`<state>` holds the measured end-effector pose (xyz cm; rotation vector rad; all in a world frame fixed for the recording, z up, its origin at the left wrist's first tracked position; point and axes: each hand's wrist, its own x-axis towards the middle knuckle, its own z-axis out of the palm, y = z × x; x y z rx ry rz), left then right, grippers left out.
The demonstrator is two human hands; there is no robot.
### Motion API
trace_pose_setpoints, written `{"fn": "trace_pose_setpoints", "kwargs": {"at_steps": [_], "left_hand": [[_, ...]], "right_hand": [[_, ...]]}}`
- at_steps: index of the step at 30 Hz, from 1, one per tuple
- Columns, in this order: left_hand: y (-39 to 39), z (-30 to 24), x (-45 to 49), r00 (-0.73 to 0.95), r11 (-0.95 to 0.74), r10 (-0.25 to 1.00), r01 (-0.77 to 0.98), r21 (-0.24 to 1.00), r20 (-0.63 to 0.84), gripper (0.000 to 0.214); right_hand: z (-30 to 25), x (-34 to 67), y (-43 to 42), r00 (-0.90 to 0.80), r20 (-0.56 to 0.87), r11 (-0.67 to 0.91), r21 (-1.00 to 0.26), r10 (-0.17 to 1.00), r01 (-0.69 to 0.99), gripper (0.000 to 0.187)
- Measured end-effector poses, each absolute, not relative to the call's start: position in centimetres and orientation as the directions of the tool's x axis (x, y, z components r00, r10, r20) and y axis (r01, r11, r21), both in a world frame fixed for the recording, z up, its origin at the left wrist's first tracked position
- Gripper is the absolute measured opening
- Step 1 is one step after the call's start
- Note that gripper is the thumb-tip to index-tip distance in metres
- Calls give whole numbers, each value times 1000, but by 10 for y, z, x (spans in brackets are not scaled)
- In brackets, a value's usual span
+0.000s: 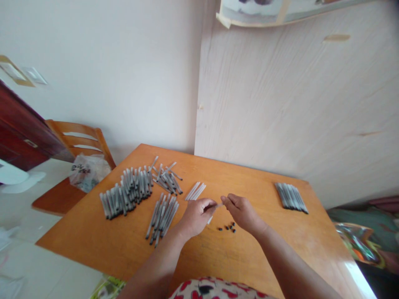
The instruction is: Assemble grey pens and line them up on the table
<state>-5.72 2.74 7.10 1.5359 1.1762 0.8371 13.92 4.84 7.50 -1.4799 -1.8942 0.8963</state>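
My left hand (198, 216) is closed around a thin translucent pen barrel (219, 204), with a pale end showing below the fingers. My right hand (245, 212) pinches the other end of it; whether a small part sits in those fingertips is hidden. Just under the hands lie several small black pen plugs (229, 228) on the wooden table (218, 257). Beyond my left hand are several white, empty-looking pen barrels (195, 191) side by side. To its left is a loose pile of pens (162, 216) with dark ends.
A large heap of dark-ended pens (127, 189) covers the table's left part, with a smaller pile (168, 178) behind. A neat row of pens (291, 197) lies far right. A wooden chair (81, 139) bearing a plastic bag (89, 170) stands left. Walls border the back edge.
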Motion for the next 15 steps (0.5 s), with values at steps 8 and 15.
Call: {"fn": "trace_pose_setpoints", "kwargs": {"at_steps": [8, 15], "left_hand": [[28, 70, -59, 271, 4, 960, 222, 975, -66, 31], [30, 72, -62, 296, 43, 949, 230, 972, -112, 27]], "right_hand": [[75, 140, 47, -147, 23, 82, -912, 989, 403, 44], [76, 140, 48, -204, 44, 114, -932, 978, 344, 25]]}}
